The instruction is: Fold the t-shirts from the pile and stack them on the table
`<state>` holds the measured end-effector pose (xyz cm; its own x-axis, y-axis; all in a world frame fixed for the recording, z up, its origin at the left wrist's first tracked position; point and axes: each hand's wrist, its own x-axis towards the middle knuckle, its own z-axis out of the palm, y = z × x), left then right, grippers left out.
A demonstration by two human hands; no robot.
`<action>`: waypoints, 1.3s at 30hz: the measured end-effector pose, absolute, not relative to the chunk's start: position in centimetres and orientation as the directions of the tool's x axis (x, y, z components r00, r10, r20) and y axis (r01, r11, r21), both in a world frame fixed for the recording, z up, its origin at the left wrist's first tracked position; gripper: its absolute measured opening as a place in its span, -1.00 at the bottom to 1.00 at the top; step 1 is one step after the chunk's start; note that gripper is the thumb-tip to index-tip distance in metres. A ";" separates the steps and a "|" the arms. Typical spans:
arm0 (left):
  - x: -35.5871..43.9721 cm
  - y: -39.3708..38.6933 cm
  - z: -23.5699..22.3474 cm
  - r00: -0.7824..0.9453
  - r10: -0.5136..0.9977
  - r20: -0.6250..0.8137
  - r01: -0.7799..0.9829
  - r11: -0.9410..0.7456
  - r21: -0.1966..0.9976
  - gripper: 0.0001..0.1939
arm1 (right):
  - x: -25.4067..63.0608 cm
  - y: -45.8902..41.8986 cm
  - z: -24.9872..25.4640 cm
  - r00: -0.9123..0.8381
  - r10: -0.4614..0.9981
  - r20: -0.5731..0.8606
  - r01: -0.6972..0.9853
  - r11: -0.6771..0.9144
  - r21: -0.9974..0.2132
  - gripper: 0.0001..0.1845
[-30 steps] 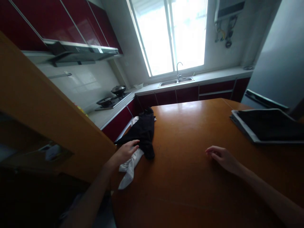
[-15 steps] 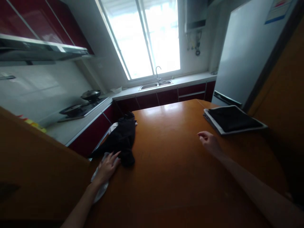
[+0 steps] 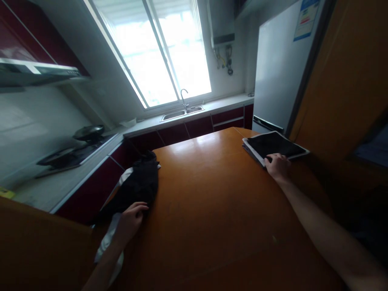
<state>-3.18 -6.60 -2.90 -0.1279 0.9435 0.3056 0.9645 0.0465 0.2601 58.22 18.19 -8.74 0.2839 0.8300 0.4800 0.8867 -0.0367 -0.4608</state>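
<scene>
A crumpled black garment [image 3: 138,184] lies along the left edge of the wooden table [image 3: 206,202], with white cloth [image 3: 106,242] partly under it. My left hand [image 3: 131,221] rests at the garment's near end, its fingers bent together on the dark fabric. The left forearm covers part of the white cloth. On the right is a flat, neat stack of folded cloth [image 3: 271,143], black on top with a pale layer beneath. My right hand [image 3: 278,166] reaches its near edge. Its thumb stands apart from the curled fingers, and I make out nothing held between them.
Beyond the table, a counter runs under the window with a sink [image 3: 182,113]. A stove with a lidded pan [image 3: 88,132] is at the left. A fridge [image 3: 275,68] stands behind the stack. A wooden panel [image 3: 42,242] borders the table at lower left.
The view has turned to the right. My right hand has moved from over the bare table to the folded stack. My left hand's spread fingers have drawn together on the black garment.
</scene>
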 end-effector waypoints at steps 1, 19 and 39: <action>-4.0 -6.8 -2.2 -0.181 0.929 0.321 0.960 0.096 0.262 -0.72 | 58.2 18.2 -8.7 0.289 0.828 0.481 0.883 -0.037 -0.467 -0.69; 12.5 -1.6 -2.9 0.068 0.909 0.410 0.851 -0.267 0.452 -0.79 | 54.2 14.1 -4.0 0.109 0.733 0.671 0.791 0.345 -0.505 -0.71; 18.1 0.1 -5.2 0.276 0.910 0.309 0.789 -0.398 0.468 -0.76 | 47.7 8.3 -5.1 -0.627 0.750 0.212 0.582 0.632 -0.513 -0.81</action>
<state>18.09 0.13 -5.23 0.2758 0.9102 0.3089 0.7889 -0.3980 0.4682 47.66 8.27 -5.11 -0.6270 0.7496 0.2121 0.5817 0.6315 -0.5126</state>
